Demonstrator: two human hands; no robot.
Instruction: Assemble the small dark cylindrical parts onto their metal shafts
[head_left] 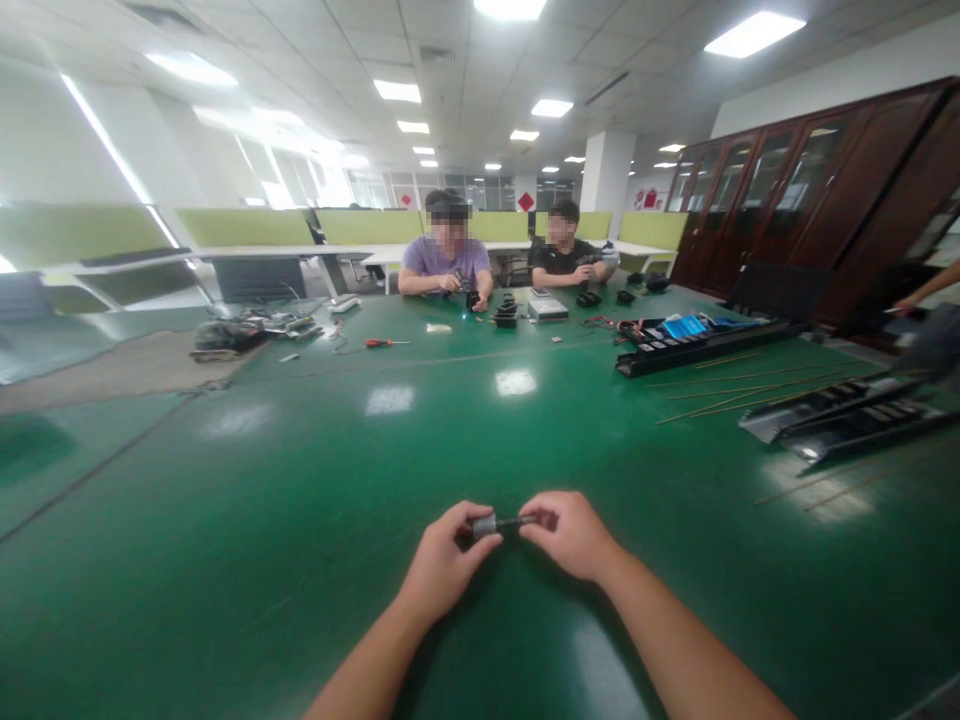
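Just above the green tabletop (315,540), near the middle, my two hands hold a small part between them. My left hand (448,560) pinches a short silver-grey cylinder (484,526) between thumb and fingers. A thin dark shaft (510,522) runs from the cylinder to the right. The fingertips of my right hand (568,532) are closed on the far end of that shaft. The cylinder and shaft lie in one line, about level. What the fingers cover at each end is hidden.
Across the table sit two people (446,260) (566,255) handling dark parts. A red screwdriver (379,343) lies ahead to the left, near a cluttered pile (232,335). Black rails (697,345), thin rods (720,390) and more black channels (862,420) lie at the right.
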